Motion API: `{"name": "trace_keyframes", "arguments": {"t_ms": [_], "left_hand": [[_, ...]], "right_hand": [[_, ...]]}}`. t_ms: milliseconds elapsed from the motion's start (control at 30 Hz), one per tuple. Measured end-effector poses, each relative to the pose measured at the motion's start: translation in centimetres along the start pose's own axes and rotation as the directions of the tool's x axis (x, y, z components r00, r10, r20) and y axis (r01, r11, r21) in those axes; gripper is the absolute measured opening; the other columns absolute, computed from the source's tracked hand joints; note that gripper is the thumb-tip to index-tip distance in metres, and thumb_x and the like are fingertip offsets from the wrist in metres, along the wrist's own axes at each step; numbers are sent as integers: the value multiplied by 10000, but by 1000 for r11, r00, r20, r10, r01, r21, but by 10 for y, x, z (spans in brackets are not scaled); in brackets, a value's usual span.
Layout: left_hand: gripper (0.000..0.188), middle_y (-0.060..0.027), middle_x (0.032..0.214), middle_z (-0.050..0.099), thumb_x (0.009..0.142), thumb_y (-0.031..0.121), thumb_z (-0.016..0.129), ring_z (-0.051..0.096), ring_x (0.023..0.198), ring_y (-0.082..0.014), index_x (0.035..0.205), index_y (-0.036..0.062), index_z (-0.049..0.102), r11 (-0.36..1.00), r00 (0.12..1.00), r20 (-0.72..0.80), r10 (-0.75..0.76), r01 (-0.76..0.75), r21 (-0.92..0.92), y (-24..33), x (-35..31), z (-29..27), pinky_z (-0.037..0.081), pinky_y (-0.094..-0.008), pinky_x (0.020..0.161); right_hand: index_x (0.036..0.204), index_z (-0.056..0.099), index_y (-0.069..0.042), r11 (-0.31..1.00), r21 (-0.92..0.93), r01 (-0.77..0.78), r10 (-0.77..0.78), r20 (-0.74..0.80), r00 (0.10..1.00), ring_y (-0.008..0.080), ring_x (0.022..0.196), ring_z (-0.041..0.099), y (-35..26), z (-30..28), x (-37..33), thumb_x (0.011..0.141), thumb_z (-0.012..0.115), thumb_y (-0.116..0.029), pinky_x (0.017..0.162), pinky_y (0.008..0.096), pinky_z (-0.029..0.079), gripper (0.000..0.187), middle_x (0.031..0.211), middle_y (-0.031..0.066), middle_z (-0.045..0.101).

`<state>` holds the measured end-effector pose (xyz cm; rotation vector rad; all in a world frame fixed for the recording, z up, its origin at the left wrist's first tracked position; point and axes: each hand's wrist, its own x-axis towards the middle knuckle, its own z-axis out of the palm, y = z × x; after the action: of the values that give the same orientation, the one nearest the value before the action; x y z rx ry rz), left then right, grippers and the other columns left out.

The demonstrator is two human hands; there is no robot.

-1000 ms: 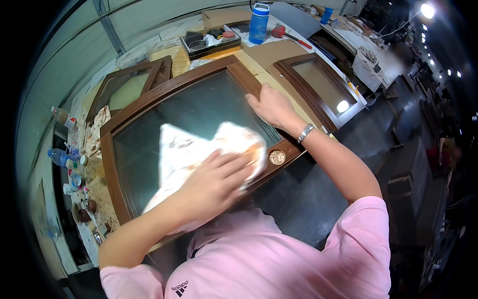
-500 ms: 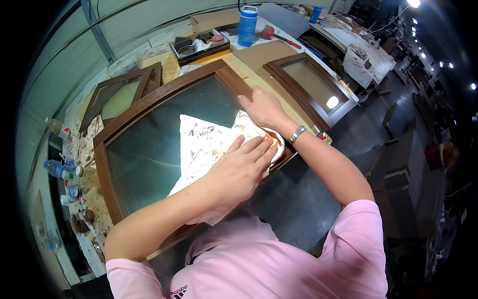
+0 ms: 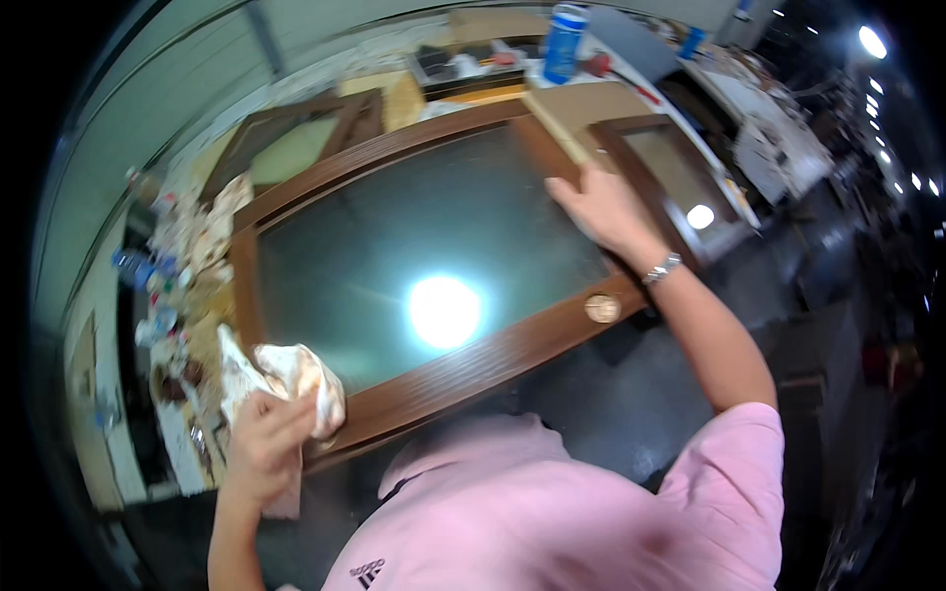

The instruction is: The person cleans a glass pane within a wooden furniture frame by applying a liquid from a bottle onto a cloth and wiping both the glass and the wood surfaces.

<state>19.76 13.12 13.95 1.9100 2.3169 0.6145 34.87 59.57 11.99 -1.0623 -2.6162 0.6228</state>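
Note:
A brown wooden door panel with a glass pane (image 3: pixel 394 236) lies in front of me, a bright lamp reflected in the glass. Bunched at its near left corner is a white cloth with brown stains (image 3: pixel 301 379), which my left hand (image 3: pixel 266 443) holds from the left. My right hand (image 3: pixel 611 212) grips the panel's right rail, thumb on top, the other fingers partly hidden by the wood. A small round tan disc (image 3: pixel 603 308) shows on the near right corner of the frame.
Smaller glazed wooden frames lie beyond, one at the back left (image 3: pixel 286 143) and one at the right (image 3: pixel 670 172). A blue bottle (image 3: pixel 565 44) stands by a tray of tools (image 3: pixel 468 64) at the back. Bottles and rags (image 3: pixel 212 231) clutter the left side.
My left hand has carried the cloth from the panel's right side to its near left corner, uncovering the glass. The right hand stays on the right rail. The view has shifted and turned slightly.

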Motion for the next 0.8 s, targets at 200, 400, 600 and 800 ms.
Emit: {"name": "trace_keyframes", "arguments": {"t_ms": [200, 400, 600, 800], "left_hand": [[394, -96, 1009, 708, 716, -58, 600, 577, 840, -302, 1056, 70, 751, 911, 879, -379, -290, 375, 174, -41, -8, -47, 484, -376, 765], [449, -87, 1063, 695, 679, -63, 652, 638, 940, -278, 1080, 115, 744, 993, 996, -90, -7, 17, 115, -12, 0, -21, 507, -400, 834], [342, -103, 975, 669, 723, -92, 624, 659, 894, -280, 992, 71, 758, 901, 884, -221, -412, 360, -242, -20, -26, -39, 531, -399, 773], [297, -142, 967, 636, 692, -64, 637, 644, 867, -338, 950, 54, 724, 942, 858, -392, -333, 319, -102, -18, -46, 10, 524, -405, 730]], "right_hand": [[1161, 571, 147, 995, -14, 94, -95, -130, 987, 442, 884, 686, 28, 7, 4, 914, 629, -434, 796, 488, 532, 634, 870, 325, 678], [1119, 588, 125, 993, 41, 110, -105, -126, 986, 459, 920, 677, 18, 6, 4, 927, 623, -392, 833, 484, 518, 553, 911, 333, 678], [1049, 597, 103, 997, 17, 74, -72, -108, 991, 445, 908, 684, 23, 7, 4, 927, 629, -381, 806, 473, 522, 499, 894, 325, 680], [1054, 592, 90, 994, -30, 103, -106, -164, 981, 426, 877, 686, 15, 5, 1, 937, 630, -389, 777, 452, 517, 494, 877, 297, 685]]}}
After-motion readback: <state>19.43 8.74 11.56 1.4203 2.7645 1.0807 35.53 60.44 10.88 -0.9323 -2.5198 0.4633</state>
